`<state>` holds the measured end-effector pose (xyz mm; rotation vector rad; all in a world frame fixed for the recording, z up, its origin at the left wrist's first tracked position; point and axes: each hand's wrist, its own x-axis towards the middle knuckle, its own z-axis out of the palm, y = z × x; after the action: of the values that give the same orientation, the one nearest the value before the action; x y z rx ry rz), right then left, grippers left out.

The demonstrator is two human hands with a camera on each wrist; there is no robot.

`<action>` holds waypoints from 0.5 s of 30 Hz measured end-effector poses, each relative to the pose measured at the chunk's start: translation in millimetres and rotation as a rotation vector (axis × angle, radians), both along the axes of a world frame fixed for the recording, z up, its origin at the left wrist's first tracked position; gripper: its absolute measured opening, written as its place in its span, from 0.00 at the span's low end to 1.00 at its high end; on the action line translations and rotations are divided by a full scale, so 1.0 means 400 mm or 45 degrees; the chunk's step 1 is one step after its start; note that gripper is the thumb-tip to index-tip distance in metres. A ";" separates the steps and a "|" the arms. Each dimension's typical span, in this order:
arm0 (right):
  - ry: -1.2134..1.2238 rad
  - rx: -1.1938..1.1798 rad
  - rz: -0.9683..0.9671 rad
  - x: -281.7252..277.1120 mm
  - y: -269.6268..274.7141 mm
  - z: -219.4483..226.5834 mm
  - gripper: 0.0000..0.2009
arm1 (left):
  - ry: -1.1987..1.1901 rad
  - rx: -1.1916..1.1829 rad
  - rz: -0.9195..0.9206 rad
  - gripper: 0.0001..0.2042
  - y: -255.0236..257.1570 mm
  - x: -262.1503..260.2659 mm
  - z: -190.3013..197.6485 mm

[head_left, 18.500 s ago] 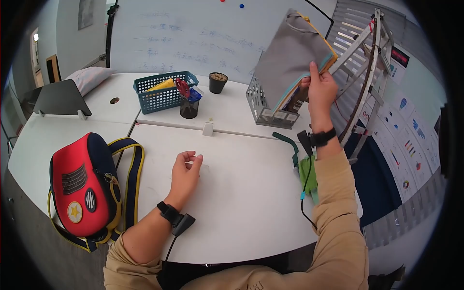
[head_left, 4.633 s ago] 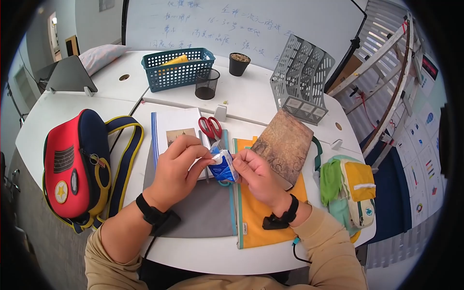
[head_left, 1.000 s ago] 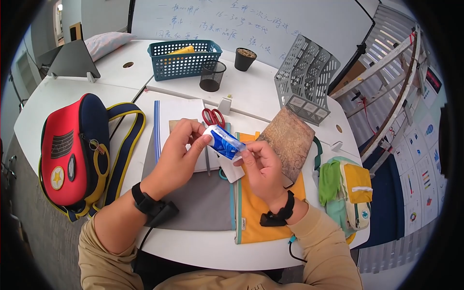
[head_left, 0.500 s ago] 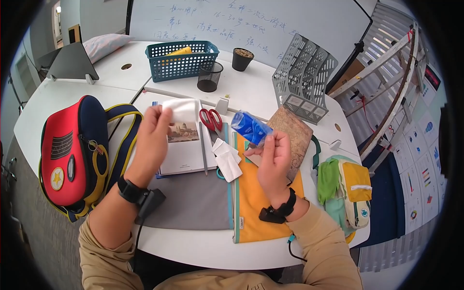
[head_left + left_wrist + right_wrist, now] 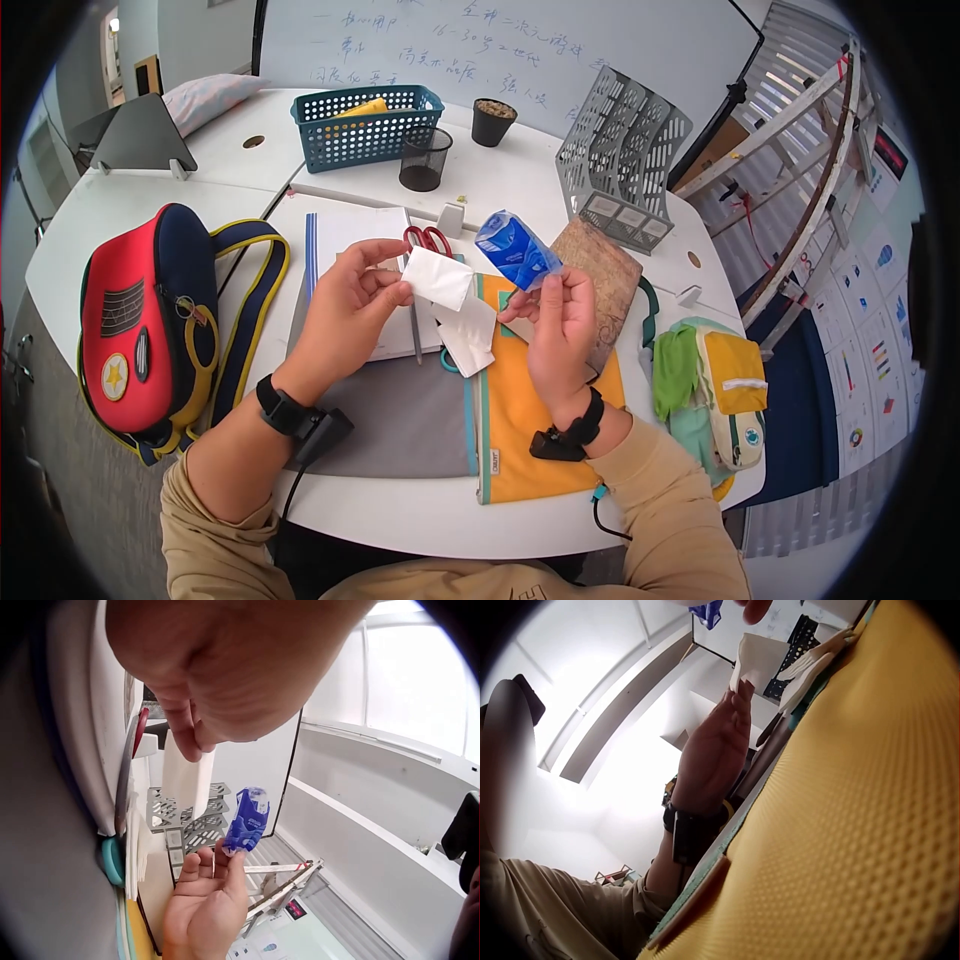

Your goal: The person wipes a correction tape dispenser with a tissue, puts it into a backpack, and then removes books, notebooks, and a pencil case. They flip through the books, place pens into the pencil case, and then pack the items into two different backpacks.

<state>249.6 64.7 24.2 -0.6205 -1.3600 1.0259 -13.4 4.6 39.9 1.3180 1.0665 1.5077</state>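
Observation:
My left hand [image 5: 345, 305] pinches a folded white tissue [image 5: 438, 277] between thumb and fingers. My right hand [image 5: 562, 335] pinches the lower end of a blue plastic tissue packet [image 5: 512, 247], crumpled and partly see-through, tilted up. In the left wrist view the tissue [image 5: 187, 776] hangs from the fingertips, apart from the packet [image 5: 249, 821]. More folded tissues [image 5: 468, 335] lie below the hands, over the edges of a grey zip pouch [image 5: 390, 420] and an orange one [image 5: 545, 440]. Red-handled scissors [image 5: 428, 238] lie behind, partly covered by the held tissue.
A white notebook [image 5: 345, 228], a grey pen [image 5: 416, 335] and a brown patterned book [image 5: 605, 285] lie around the hands. Behind stand a teal basket [image 5: 365, 135], mesh cup [image 5: 424, 160], plant pot [image 5: 492, 122] and grey file rack [image 5: 625, 160]. Backpacks, red [image 5: 150, 320] and small green-yellow [image 5: 710, 390], flank them.
The grey pouch has gone from the rack to the table. A second ago both hands held the packet; the left hand has since drawn a tissue away, then swung back rightward with it.

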 end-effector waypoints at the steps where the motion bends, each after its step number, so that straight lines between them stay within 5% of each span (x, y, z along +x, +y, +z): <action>1: 0.008 0.007 0.008 0.000 0.001 -0.002 0.07 | -0.040 -0.004 -0.014 0.23 0.001 -0.001 -0.002; 5: 0.014 0.020 0.014 -0.008 -0.004 0.005 0.07 | 0.068 0.031 0.036 0.23 -0.010 0.005 -0.005; 8: -0.022 0.051 0.010 -0.008 -0.003 0.000 0.07 | 0.434 0.160 0.155 0.24 -0.018 -0.005 -0.005; 11: -0.041 0.008 0.094 -0.004 -0.004 -0.007 0.07 | 0.465 0.166 0.135 0.25 -0.026 0.003 0.015; 15: -0.133 -0.008 0.214 -0.004 -0.017 0.000 0.07 | 0.112 0.147 -0.113 0.29 -0.016 0.017 0.000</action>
<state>248.0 57.8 24.2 -0.5781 -1.5210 1.1458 -6.6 -1.6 40.0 1.5042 0.9740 1.4753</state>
